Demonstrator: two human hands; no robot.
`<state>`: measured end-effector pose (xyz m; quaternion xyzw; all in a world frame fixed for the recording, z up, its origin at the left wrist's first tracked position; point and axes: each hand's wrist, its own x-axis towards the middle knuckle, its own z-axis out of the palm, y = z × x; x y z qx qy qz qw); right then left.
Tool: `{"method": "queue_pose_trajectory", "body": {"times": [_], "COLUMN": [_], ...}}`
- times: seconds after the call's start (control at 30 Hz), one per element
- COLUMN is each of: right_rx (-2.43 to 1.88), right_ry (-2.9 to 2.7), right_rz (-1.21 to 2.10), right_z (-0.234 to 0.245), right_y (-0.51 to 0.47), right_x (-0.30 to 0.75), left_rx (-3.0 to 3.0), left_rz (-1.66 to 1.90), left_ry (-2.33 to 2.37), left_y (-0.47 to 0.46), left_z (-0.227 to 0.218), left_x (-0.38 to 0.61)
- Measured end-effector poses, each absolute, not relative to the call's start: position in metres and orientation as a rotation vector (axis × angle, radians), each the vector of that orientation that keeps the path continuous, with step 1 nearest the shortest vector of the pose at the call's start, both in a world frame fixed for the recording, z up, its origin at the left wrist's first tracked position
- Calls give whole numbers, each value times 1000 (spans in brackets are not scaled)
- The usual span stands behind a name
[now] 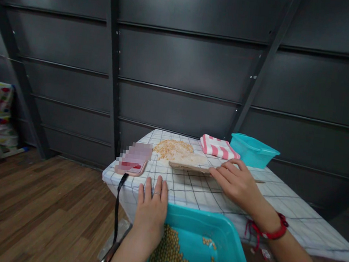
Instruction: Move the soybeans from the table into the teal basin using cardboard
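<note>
My right hand (236,182) grips one end of a thin flat piece, cardboard-like (189,167), held edge-on just above the table. Behind it lies a heap of yellow kernels (171,148), with paler, finer grains (187,157) on the near side. My left hand (151,212) is stretched out with fingers slightly apart, over the front edge of the checked tablecloth (187,187) and beside the rim of a turquoise basin (205,214). Round greenish-yellow beans (172,257) fill the basin's left part; a few more lie at its right.
A phone (139,167) with a black cable (117,208) lies at the table's left edge. Toward the back right are a folded pink-and-white striped towel (218,146) and a second turquoise container (252,152). A dark panelled wall (182,64) stands behind the table.
</note>
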<state>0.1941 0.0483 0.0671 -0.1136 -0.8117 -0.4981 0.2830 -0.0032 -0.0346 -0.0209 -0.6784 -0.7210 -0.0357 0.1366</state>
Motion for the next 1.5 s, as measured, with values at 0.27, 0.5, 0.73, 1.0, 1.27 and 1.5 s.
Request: {"method": "queue_pose_trajectory", "body": {"times": [0.27,0.5,0.73,1.0,1.27,1.5], "right_rx": [-375,-589,-699,-733,-752,-660], "right_ry": [-2014,-1921,-1938,-1916,-1874,-1994], "right_rz": [-1351,-1302,-1169,-1125,-1130,-1108], "right_z": [99,131,108,89,79,70], "right_y": [61,93,144,157,163,160], "right_x": [216,227,209,231,224,203], "left_rx": [-1942,-1936,-1998,-1975,-1978,-1991], "left_rz": [-135,-106,-21,-6,43,70], "left_ry": [-2070,-2059,-2097,-2070,-2087,-2123], "left_y": [-33,-34,-32,-29,-29,-30], "left_z": [-25,-21,-14,-14,-11,-9], "left_x": [-3,1,6,18,23,23]}}
